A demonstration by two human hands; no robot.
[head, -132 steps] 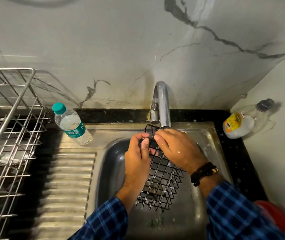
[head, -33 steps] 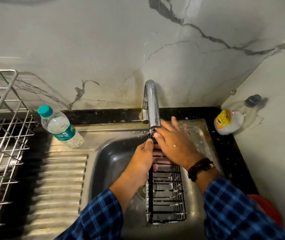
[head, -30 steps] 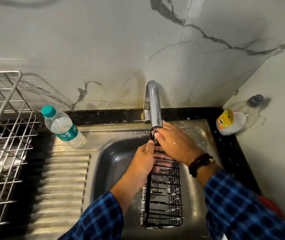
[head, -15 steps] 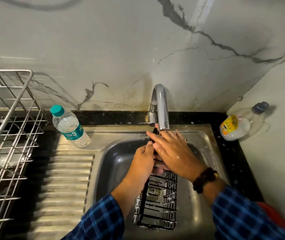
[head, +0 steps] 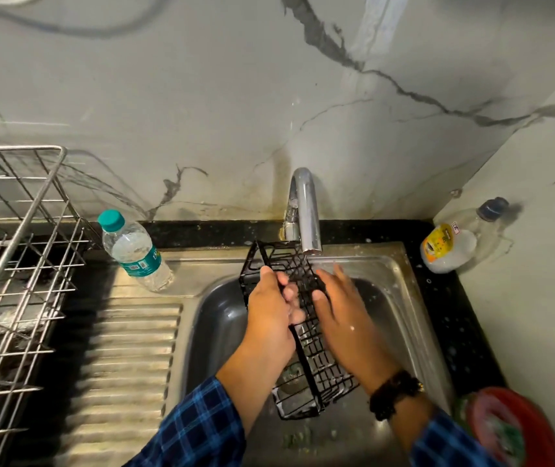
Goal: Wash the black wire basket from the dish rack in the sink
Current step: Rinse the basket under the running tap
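Observation:
The black wire basket (head: 316, 365) hangs tilted over the steel sink (head: 400, 318), its upper end just under the chrome tap (head: 306, 210). My left hand (head: 269, 311) grips the basket's left side, fingers curled through the wires. My right hand (head: 340, 315) lies flat against the basket's right face with fingers straight, thumb on the wires. Water from the spout runs onto the basket's top end. The silver dish rack (head: 9, 264) stands at the left.
A plastic water bottle (head: 134, 254) with a teal cap stands on the ribbed drainboard (head: 127, 365). A soap bottle (head: 451, 244) lies on the black counter in the right corner. A red round object (head: 512, 429) sits at the lower right. Food bits lie on the sink floor.
The basket has been turned and tilted, so its upper end now sticks out left of the tap. My right hand slid lower along its right face. The view shifted slightly.

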